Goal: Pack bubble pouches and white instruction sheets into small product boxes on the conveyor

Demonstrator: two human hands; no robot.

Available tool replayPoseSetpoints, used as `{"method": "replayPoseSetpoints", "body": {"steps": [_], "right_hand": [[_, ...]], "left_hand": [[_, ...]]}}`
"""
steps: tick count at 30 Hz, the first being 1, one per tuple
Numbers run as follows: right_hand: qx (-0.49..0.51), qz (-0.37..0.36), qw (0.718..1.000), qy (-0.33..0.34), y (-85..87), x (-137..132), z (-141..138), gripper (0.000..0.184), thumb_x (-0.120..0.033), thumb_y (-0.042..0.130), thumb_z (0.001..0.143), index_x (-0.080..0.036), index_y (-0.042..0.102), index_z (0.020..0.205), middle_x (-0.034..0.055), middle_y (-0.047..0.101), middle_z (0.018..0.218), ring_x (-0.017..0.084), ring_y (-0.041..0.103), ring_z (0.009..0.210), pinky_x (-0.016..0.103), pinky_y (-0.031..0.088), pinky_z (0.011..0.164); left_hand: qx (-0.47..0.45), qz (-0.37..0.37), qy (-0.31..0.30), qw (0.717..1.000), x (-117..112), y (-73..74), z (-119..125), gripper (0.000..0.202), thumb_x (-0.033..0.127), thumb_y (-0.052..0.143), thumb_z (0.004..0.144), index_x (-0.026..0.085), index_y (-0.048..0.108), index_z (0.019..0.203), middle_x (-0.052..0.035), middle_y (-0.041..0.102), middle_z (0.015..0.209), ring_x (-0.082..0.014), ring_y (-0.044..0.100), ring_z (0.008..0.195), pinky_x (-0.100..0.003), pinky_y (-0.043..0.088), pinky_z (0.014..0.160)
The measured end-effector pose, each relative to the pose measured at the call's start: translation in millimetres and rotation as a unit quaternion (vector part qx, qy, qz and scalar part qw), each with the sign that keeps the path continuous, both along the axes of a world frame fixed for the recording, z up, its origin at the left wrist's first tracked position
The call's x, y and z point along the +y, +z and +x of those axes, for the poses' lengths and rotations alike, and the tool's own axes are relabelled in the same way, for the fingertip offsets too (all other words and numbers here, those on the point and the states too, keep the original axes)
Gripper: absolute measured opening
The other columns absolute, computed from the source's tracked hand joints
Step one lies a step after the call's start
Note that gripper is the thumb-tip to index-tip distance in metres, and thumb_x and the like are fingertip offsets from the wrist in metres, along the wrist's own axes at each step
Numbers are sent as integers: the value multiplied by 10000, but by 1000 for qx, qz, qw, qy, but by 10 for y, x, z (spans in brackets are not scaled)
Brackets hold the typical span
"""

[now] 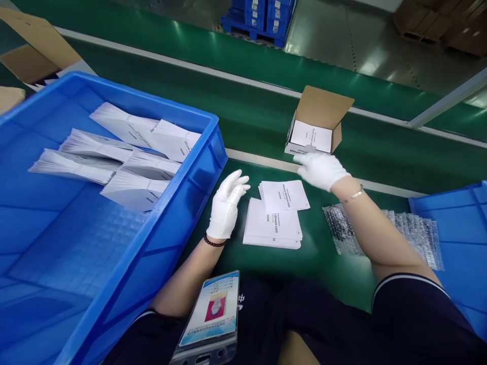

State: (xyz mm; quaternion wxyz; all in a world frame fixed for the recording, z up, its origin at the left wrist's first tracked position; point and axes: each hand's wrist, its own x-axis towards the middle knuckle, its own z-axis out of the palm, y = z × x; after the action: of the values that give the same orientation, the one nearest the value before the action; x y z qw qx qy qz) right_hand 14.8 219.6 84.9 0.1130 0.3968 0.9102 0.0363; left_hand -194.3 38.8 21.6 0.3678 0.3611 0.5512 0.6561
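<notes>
White-gloved R hand [321, 170] flat, fingers open at box [314, 133] front | L hand [227, 205] open, empty, beside booklets [274, 223]

White cloth gloves on left hand [227, 205] and right hand [320, 170], matt knit. Leaflets [273, 223] matt white paper, same in smooth glossy blue plastic crate [178, 203]. Small box [317, 124] brown matt cardboard, white outside. Belt [247, 116] green, smooth, slight sheen. Bubble wrap [414, 233] clear, shiny plastic. Badge sleeve [213, 314] glossy plastic. Left wrist: dark beads.
</notes>
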Motion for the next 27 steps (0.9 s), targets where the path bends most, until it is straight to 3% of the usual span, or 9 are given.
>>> {"method": "replayPoseSetpoints", "body": {"steps": [3,5,8,11,15,18,21,24,27], "right_hand": [[-49,-64,986,149,-61,-512,134,642,-152,642,795,-217,449,1404,147,512,1291,366,505,1095,438,493,823],[-67,-43,981,175,-181,-695,252,769,-65,652,725,-177,398,1442,158,424,1396,385,378,1248,513,401,984],[-55,-42,987,145,-359,-779,430,733,-57,629,789,-151,368,1467,167,456,1376,342,405,1246,514,343,1045],[-43,-70,992,91,-402,-814,583,485,-173,562,942,-193,469,1418,126,635,1095,285,599,927,371,500,784],[18,4,1000,-10,-299,-987,704,364,-269,469,1016,-292,547,1371,68,679,958,251,618,689,304,453,556],[146,124,979,-69,-233,-1245,659,358,-242,390,1034,-255,599,1324,79,655,1116,259,635,744,344,482,601],[216,142,966,-10,-214,-1537,503,392,-114,371,995,-236,654,1238,55,590,1257,259,625,953,349,509,703],[223,102,969,19,-226,-1694,462,362,-97,410,981,-239,656,1205,33,562,1296,240,594,1035,330,517,754],[217,104,966,-96,-257,-1678,742,218,-260,535,990,-199,654,1162,72,529,1322,270,577,1043,358,523,796]], "left_hand": [[7,5,-12,1000,-10,-2,1,465,405,583,891,173,559,1293,-126,645,1214,-192,663,976,-349,533,902],[12,6,-20,1000,-17,-5,7,460,407,584,891,179,564,1290,-125,646,1213,-194,664,976,-350,534,899],[18,14,-28,999,-24,-14,10,455,414,580,893,191,567,1289,-120,645,1218,-197,664,982,-351,534,902],[19,21,-28,999,-26,-23,-2,445,410,579,895,198,572,1286,-113,646,1216,-196,664,987,-348,536,906],[6,12,-45,999,-52,20,2,475,426,573,892,210,553,1315,-119,620,1260,-210,657,1023,-364,535,924],[-24,-29,-132,991,-102,115,72,577,467,531,907,252,429,1433,-125,563,1344,-235,643,1077,-384,541,926],[-11,-47,-202,978,-156,201,158,680,489,548,895,285,310,1498,-93,485,1435,-272,552,1228,-403,503,999],[74,-59,-168,981,-178,223,172,744,432,704,790,260,411,1452,-66,450,1467,-306,480,1297,-404,471,1046],[152,-78,-121,978,-169,215,121,499,391,677,811,223,612,1276,-59,554,1368,-306,526,1243,-412,465,1053]]}}
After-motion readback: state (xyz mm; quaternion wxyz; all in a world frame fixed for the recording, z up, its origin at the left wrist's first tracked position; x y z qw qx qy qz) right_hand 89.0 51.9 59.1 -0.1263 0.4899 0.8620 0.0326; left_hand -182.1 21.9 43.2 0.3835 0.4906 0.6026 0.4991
